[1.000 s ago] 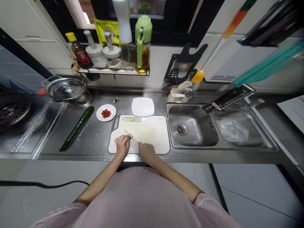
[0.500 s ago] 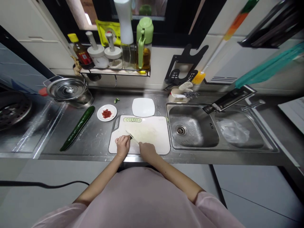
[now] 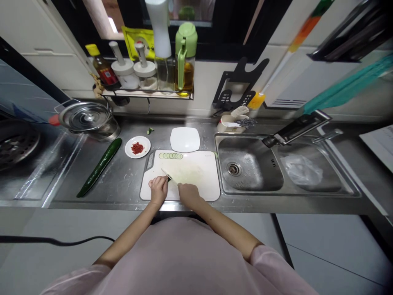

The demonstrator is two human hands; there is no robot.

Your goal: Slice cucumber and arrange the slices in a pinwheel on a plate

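Observation:
My right hand [image 3: 189,195] is closed around the handle of a knife [image 3: 173,180], whose blade points up and left across the white cutting board [image 3: 207,174]. Beside the blade, my left hand [image 3: 159,191] has its fingers curled down on a piece of cucumber [image 3: 169,178]; only a dark green bit of it shows, and the rest is hidden under the fingers. A row of overlapping cucumber slices [image 3: 170,156] lies along the board's far left part.
A whole cucumber [image 3: 100,168] lies on the steel counter at left, near a white plate [image 3: 127,150] of chopped red pieces. Behind the board sits a white square dish [image 3: 184,139]. Green scraps [image 3: 150,130] lie near it. The sink [image 3: 254,164] is on the right, a lidded pot [image 3: 106,128] far left.
My right hand and the knife have shifted very slightly left, toward my left hand. My left hand stays in place, and the row of slices looks the same.

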